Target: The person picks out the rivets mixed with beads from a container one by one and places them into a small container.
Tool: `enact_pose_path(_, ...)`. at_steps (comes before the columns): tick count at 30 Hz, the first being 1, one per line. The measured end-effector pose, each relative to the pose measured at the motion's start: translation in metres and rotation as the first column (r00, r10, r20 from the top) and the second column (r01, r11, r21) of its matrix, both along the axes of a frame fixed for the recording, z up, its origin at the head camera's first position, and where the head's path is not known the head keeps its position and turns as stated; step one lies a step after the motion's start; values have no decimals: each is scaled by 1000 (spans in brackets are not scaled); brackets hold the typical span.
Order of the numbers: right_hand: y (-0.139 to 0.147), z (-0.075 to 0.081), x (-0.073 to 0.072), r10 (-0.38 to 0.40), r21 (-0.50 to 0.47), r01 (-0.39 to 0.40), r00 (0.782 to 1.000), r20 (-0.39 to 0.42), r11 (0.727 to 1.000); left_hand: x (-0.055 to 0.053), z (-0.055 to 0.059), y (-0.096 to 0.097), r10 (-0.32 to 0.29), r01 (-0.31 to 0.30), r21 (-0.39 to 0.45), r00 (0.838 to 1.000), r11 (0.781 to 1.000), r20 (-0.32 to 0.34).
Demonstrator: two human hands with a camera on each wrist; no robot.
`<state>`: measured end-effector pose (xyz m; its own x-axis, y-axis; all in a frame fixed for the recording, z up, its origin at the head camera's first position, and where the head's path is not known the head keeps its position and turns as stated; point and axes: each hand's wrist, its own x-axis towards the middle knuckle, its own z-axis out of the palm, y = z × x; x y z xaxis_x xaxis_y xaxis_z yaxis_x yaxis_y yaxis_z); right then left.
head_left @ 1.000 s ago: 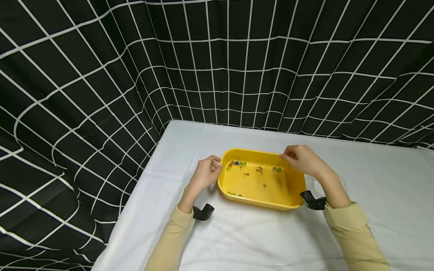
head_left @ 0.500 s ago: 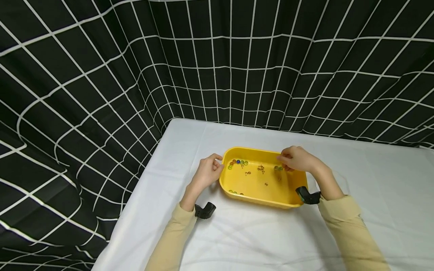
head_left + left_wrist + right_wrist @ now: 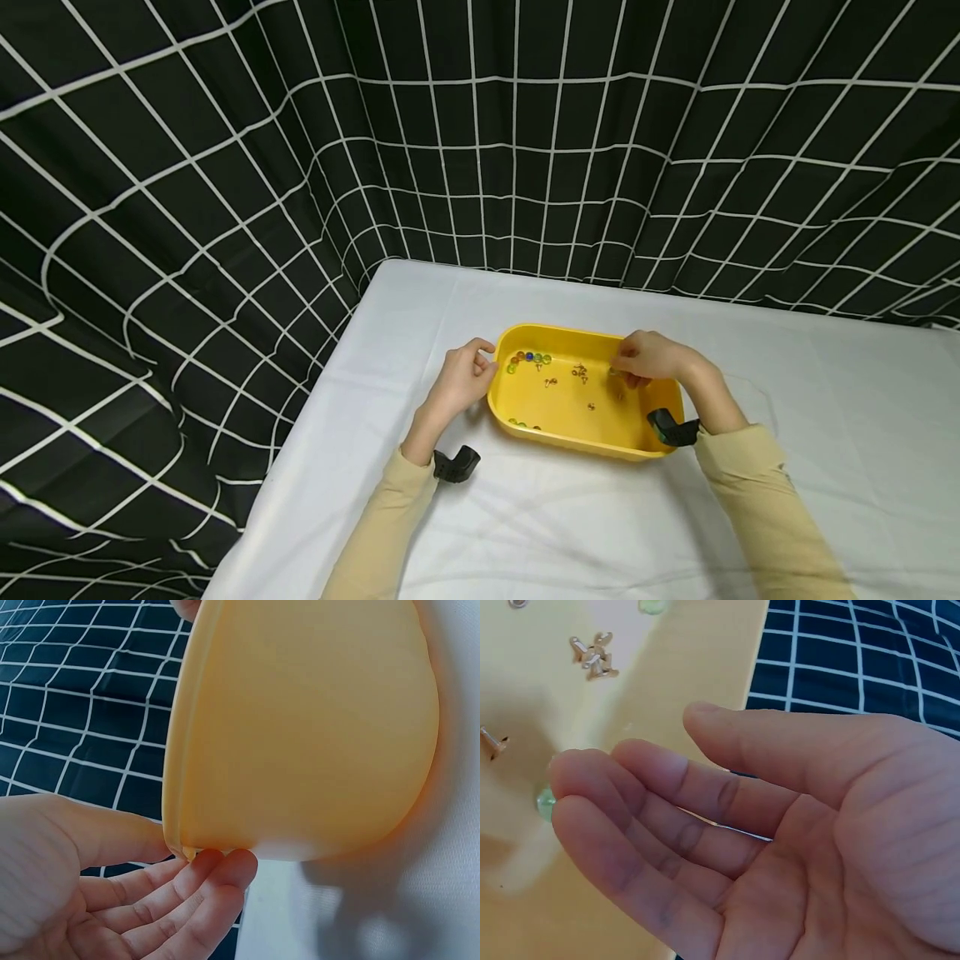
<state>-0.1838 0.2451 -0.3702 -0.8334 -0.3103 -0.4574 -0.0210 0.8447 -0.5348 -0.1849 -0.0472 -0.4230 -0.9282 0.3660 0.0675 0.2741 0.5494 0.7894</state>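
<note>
Left hand [image 3: 463, 377]: pinches yellow tray [image 3: 558, 407], nine o'clock.
Right hand [image 3: 654, 358]: relaxed, over tray, two o'clock.
Tray: between hands.
Green marble [image 3: 544, 803]: half-hidden behind fingertips [image 3: 577, 817].
Change: right hand further inside.

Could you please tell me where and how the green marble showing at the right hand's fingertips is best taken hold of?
I'd suggest pinching the green marble across its widest part, coming down from above: it is a smooth round ball, and the yellow tub is walled all round but open above.
</note>
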Motion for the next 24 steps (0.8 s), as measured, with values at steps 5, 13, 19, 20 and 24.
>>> enact_pose_path(5, -1, -4, -1, -10, 5, 10, 1000, 29, 1000, 0, 1, 0, 3, -3, 4, 1000, 1000, 12)
enact_pose_path(13, 2, -10, -2, -17, 10, 17, 997, 71, 1000, 1, 2, 0, -3, 2, 22, 1000, 1000, 11)
enact_pose_path(19, 2, -13, -1, -15, 10, 14, 994, 104, 1000, 1, 0, -1, -17, 17, 38, 1000, 999, -5)
enact_pose_path(20, 2, -14, -1, -16, 9, 15, 994, 108, 1000, 0, 0, -2, -19, 19, 39, 1000, 999, -4)
enact_pose_path(24, 2, -16, -1, -27, 14, 26, 993, 116, 1000, 0, 0, 0, -2, 1, 18, 1000, 1000, 11)
